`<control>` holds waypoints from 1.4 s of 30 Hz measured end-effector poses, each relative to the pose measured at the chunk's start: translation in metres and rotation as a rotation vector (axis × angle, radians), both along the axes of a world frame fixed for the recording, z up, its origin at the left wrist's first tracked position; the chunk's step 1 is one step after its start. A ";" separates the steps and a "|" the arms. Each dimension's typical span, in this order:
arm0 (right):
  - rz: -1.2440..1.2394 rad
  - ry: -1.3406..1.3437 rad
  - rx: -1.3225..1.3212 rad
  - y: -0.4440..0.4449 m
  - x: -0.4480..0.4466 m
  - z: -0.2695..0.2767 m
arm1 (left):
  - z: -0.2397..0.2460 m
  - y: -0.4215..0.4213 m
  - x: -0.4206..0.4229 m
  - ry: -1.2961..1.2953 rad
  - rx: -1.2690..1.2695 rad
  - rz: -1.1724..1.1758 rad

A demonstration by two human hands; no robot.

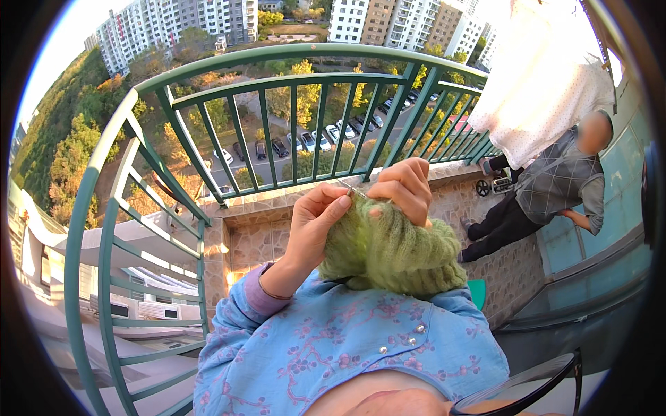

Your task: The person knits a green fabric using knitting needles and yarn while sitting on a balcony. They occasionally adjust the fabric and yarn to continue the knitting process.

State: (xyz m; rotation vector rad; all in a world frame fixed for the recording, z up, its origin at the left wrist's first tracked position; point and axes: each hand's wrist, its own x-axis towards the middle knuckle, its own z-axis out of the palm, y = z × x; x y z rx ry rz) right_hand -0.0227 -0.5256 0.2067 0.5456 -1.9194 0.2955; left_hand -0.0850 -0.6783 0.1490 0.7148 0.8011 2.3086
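A ribbed piece of green knitting (411,255) hangs from my two hands and bunches up before my chest. My left hand (316,216) pinches its upper left edge between thumb and forefinger. A thin metal knitting needle (344,184) pokes out at those fingertips. On the other side, my right hand (403,188) is curled with bent fingers at the top edge of the knitting, close to the needle. The knitted fabric covers my right wrist and forearm. Whether a second needle lies inside my right fist is hidden.
A green metal railing (291,79) curves around the balcony's front and left. At right, another person (551,177) stands near a hanging spotted white cloth (546,93). A small wheeled object (491,187) rests by the railing's foot. A green flat edge (476,294) shows beside my right side.
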 end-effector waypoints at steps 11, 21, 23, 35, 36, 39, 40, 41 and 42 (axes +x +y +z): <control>0.016 -0.138 -0.048 0.006 -0.003 -0.007 | -0.005 -0.002 0.001 -0.015 -0.027 0.079; 0.319 -0.312 -0.243 0.002 -0.004 -0.024 | -0.014 -0.004 -0.004 0.122 -0.090 0.057; 0.192 -0.248 -0.238 -0.002 -0.006 -0.028 | -0.013 -0.003 -0.003 0.158 -0.146 -0.012; 0.188 -0.190 -0.266 0.003 0.002 -0.023 | -0.005 -0.008 -0.001 -0.061 -0.039 0.053; 0.166 -0.192 -0.237 0.003 0.002 -0.024 | -0.006 -0.008 -0.002 -0.055 -0.052 0.066; 0.111 -0.151 -0.191 0.003 0.000 -0.025 | -0.008 -0.006 -0.006 -0.058 -0.056 0.065; 0.091 -0.135 -0.178 0.003 -0.001 -0.025 | -0.008 -0.005 -0.007 -0.067 -0.053 0.062; 0.069 -0.137 -0.137 0.003 -0.003 -0.024 | -0.009 -0.005 -0.007 -0.076 -0.051 0.059; 0.075 -0.133 -0.108 0.003 -0.006 -0.023 | -0.010 -0.004 -0.008 -0.064 -0.049 0.058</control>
